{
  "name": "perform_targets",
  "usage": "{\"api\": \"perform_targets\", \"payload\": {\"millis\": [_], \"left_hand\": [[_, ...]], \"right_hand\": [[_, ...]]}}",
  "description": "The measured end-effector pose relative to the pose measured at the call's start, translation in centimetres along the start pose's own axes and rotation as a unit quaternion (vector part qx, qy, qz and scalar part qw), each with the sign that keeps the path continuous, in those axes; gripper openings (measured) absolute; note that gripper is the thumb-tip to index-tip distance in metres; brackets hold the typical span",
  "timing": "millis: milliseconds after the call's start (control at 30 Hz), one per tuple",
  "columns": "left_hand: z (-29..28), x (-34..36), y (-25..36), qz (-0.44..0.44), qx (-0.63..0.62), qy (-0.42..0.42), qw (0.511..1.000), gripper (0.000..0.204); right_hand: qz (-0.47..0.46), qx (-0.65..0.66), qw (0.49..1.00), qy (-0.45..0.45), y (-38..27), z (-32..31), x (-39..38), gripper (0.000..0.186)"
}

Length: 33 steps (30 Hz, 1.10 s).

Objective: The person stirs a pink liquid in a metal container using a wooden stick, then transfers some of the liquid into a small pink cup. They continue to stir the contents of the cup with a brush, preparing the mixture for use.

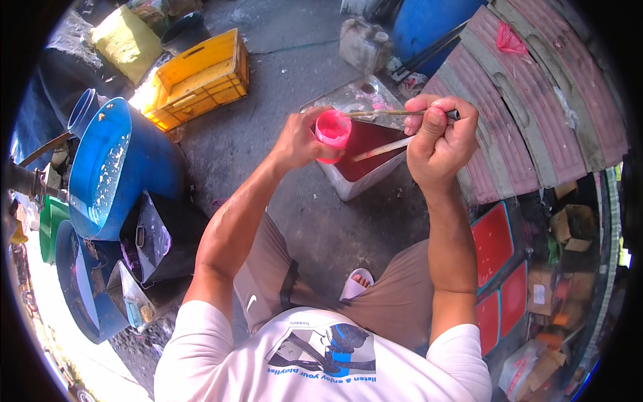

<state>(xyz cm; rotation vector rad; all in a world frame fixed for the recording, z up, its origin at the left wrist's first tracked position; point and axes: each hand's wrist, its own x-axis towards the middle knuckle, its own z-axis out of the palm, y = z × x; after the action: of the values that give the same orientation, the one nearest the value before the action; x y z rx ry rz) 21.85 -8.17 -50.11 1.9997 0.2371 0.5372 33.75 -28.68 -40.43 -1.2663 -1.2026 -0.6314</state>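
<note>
My left hand [295, 139] is closed around a small pink plastic jar [333, 128], tilted so its round mouth shows. Pinched between the fingers of my right hand [439, 137] is a thin rod [378, 113] with a dark tubular end; its far tip meets the jar's rim. Both hands are over a square metal tin [362, 184] of dark red liquid [368, 134]. A pale wooden stick [382, 149] slants across the tin's opening beneath my right hand; whether it touches that hand I cannot tell.
A yellow crate [201, 90] stands at the far left, near a large blue drum [154, 167]. Slatted pink-and-grey racks [502, 107] rise on the right, above several red panels [492, 241]. A grimy jerrycan [365, 45] sits beyond the tin.
</note>
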Motion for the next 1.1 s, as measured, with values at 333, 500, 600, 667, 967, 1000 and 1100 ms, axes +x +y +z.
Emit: {"api": "perform_targets", "payload": {"millis": [333,500,600,667,967,1000,1100], "left_hand": [[-0.2,0.0,0.1,0.003,-0.002,-0.015,1.000,0.071],[-0.3,0.0,-0.1,-0.010,-0.014,-0.012,1.000,0.073],[0.0,0.1,-1.5,0.001,0.001,-0.003,1.000,0.074],[-0.1,0.4,-1.2,0.006,0.004,-0.009,1.000,0.074],[0.1,0.1,-0.7,0.004,-0.001,0.006,1.000,0.079],[0.1,0.1,-0.7,0.011,0.005,0.007,1.000,0.079],[0.1,-0.1,-1.2,0.007,0.013,0.006,1.000,0.079]], "right_hand": [[-0.032,-0.023,0.999,-0.032,-0.2,2.0,-1.1,0.015],[-0.055,-0.049,0.997,-0.039,-0.8,1.8,-0.9,0.013],[-0.070,-0.059,0.995,-0.050,-0.8,1.7,-0.6,0.014],[-0.048,-0.047,0.996,-0.059,0.0,1.9,-1.1,0.015],[-0.001,-0.011,1.000,0.016,-0.4,0.3,-0.1,0.018],[0.002,-0.001,1.000,0.028,-0.2,0.3,-0.1,0.017],[0.070,0.012,0.995,0.069,1.2,0.0,-0.5,0.016]]}}
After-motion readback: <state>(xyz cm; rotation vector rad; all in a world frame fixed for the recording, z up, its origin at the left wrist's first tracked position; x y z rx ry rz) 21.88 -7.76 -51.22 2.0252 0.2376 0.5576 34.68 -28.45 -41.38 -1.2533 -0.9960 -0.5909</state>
